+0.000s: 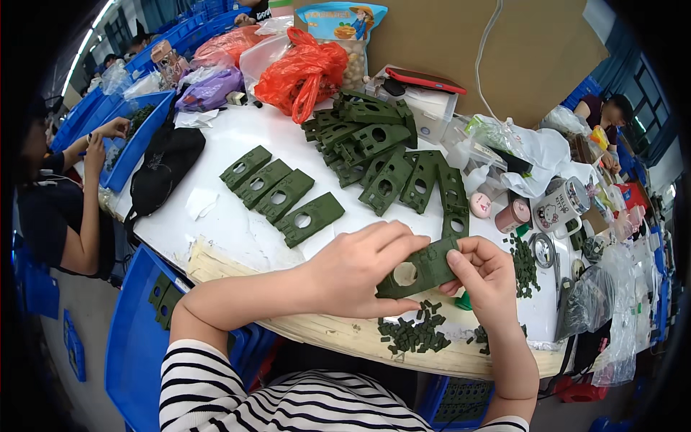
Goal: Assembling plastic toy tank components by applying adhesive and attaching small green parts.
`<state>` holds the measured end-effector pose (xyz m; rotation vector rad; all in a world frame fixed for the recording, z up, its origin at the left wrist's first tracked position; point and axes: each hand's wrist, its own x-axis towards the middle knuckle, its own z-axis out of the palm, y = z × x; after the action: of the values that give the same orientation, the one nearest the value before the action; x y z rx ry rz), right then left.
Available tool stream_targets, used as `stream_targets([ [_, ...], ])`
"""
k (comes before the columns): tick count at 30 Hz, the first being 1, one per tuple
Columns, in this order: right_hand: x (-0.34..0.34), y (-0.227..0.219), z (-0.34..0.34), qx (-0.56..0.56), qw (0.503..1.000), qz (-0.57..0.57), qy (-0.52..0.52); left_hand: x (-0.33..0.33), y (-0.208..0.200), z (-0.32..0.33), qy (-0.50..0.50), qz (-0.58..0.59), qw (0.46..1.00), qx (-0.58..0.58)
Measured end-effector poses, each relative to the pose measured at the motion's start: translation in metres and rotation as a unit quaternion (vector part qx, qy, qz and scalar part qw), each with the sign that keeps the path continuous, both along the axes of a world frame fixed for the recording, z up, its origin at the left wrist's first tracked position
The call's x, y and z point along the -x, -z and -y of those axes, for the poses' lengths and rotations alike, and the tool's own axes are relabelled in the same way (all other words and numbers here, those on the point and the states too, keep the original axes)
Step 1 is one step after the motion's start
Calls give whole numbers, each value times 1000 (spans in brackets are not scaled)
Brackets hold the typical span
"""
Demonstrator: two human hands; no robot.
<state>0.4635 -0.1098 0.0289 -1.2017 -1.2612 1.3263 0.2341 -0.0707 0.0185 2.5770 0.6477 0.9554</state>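
Note:
Between my two hands is a dark green plastic part (433, 267), a flat block with a round hole near its left end. My left hand (356, 270) grips it from the left, fingers over the far edge and thumb along the near side. My right hand (484, 277) pinches its right end, thumb on top. Just below on the table edge lies a pile of small dark green pieces (414, 330). A bright green object (464, 301) shows partly under my right hand. Similar green parts (309, 219) lie in a row beyond my left hand.
A heap of green parts (374, 137) stands at the back. More small pieces (524, 266) lie right, near a mug (561, 209) and a pink jar (512, 216). Red bags (302, 72) and a black cap (165, 165) sit far left. A blue bin (133, 345) is below. Co-workers sit at both sides.

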Motion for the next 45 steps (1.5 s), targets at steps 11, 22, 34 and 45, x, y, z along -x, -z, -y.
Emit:
stream_targets([
  [11,9,2,9,-447,829,336,8,47,-1,-3,-130,-88,980,119],
  [22,41,24,24,-505,730,424,-180,58,11,-17,-202,-133,955,171],
  [34,86,57,9,-421,667,530,-313,58,26,-20,-245,-139,952,122],
  [45,71,31,40,-373,681,463,-427,66,27,-17,-319,-178,925,104],
])
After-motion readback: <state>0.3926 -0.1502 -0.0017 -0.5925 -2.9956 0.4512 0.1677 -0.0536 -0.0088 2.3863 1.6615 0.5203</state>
